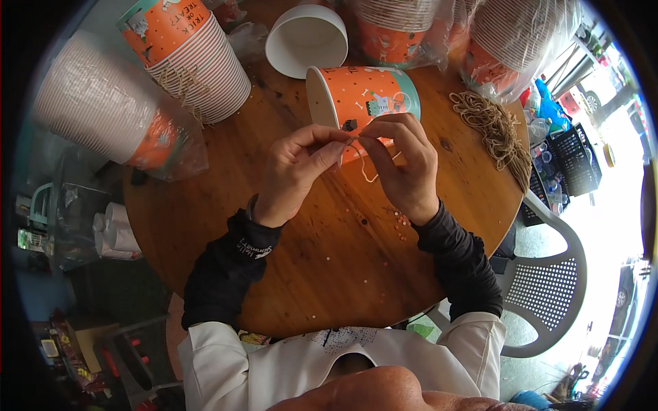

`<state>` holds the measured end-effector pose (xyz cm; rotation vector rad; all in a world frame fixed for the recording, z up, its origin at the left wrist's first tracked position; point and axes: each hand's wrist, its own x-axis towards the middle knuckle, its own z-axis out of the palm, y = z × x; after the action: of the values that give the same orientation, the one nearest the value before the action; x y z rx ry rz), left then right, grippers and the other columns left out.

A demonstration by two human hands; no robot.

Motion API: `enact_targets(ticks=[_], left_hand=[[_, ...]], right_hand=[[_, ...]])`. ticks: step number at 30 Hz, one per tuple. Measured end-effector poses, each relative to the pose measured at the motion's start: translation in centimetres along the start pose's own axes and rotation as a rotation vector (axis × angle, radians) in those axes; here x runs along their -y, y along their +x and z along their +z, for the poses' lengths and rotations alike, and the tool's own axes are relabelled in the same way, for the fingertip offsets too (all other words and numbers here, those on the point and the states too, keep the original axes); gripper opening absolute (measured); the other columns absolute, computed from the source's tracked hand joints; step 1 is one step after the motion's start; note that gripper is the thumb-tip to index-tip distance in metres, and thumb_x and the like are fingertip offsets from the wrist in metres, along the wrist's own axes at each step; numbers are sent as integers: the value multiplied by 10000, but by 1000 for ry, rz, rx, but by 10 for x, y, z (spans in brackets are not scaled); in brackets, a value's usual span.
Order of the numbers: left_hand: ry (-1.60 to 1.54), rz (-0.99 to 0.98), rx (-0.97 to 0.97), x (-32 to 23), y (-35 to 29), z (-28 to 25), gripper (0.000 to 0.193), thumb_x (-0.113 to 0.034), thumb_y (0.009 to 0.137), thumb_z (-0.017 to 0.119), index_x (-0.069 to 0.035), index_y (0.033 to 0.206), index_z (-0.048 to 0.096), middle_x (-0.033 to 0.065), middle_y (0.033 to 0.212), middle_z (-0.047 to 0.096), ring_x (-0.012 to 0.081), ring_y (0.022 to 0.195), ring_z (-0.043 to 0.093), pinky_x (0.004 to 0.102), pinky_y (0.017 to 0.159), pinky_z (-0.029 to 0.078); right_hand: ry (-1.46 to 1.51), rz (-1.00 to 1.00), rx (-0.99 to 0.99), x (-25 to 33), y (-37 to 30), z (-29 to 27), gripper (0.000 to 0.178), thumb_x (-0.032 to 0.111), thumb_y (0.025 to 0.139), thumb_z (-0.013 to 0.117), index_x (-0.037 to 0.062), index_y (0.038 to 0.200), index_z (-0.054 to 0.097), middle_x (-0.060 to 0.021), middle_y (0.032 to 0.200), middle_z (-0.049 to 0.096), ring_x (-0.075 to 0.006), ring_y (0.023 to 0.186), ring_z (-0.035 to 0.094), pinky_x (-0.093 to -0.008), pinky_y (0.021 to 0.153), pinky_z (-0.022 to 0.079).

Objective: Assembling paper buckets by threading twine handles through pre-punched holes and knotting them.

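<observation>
My left hand (288, 179) and my right hand (410, 170) meet over the middle of the round table, thumbs and forefingers pinched close together. Between them runs a thin tan cord (371, 179), its loose end hanging in a curve below my right fingers. Just beyond the fingertips an orange paper bucket (363, 90) with a teal bottom band lies on its side, its mouth toward the left. My hands hide part of its near side. Whether the cord is fixed to the bucket cannot be made out.
A white bucket (305, 42) stands at the far side. Bagged stacks of orange buckets (199, 75) rise at the left and far right. A bundle of tan cords (488, 127) lies at the right edge. Small round bits (401, 219) dot the wooden table (308, 274); a grey chair (548, 288) stands right.
</observation>
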<state>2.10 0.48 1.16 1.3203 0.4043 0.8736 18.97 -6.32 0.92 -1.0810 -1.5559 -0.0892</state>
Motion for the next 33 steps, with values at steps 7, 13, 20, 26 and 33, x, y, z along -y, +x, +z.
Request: enact_targets(ticks=[7, 13, 20, 26, 33], left_hand=[[120, 105, -5, 3, -2, -3, 70, -38, 946, 588, 15, 989, 606, -9, 831, 608, 34, 753, 547, 187, 695, 462], [274, 270, -27, 9, -5, 0, 28, 10, 929, 535, -3, 931, 560, -13, 845, 542, 42, 738, 507, 200, 670, 436], [713, 554, -106, 15, 1, -9, 147, 13, 853, 629, -12, 997, 609, 79, 951, 577, 179, 912, 559, 291, 792, 461], [910, 742, -28, 1, 16, 6, 274, -54, 789, 743, -54, 1055, 674, 85, 1138, 637, 274, 1056, 576, 361, 912, 455], [628, 667, -49, -21, 28, 2, 160, -15, 840, 696, -33, 997, 669, 65, 993, 678, 205, 1026, 606, 326, 908, 455]], right_hand=[[-14, 77, -29, -7, 2, -2, 136, -19, 813, 678, 31, 924, 618, -87, 899, 618, -267, 841, 595, -348, 716, 484], [65, 350, 14, -8, 0, -4, 35, 16, 901, 596, 25, 930, 579, -103, 852, 633, -196, 746, 607, -326, 645, 484], [644, 941, 269, 15, 20, -24, 36, 91, 1010, 447, 55, 1016, 454, -69, 710, 617, -96, 510, 528, -240, 449, 408], [316, 617, 349, 32, 22, -25, 89, 60, 984, 467, 46, 1072, 478, -60, 690, 600, -98, 555, 550, -256, 501, 434], [487, 374, 303, 39, 62, -23, 243, 14, 859, 594, 33, 1087, 512, -8, 664, 502, -61, 599, 483, -240, 533, 396]])
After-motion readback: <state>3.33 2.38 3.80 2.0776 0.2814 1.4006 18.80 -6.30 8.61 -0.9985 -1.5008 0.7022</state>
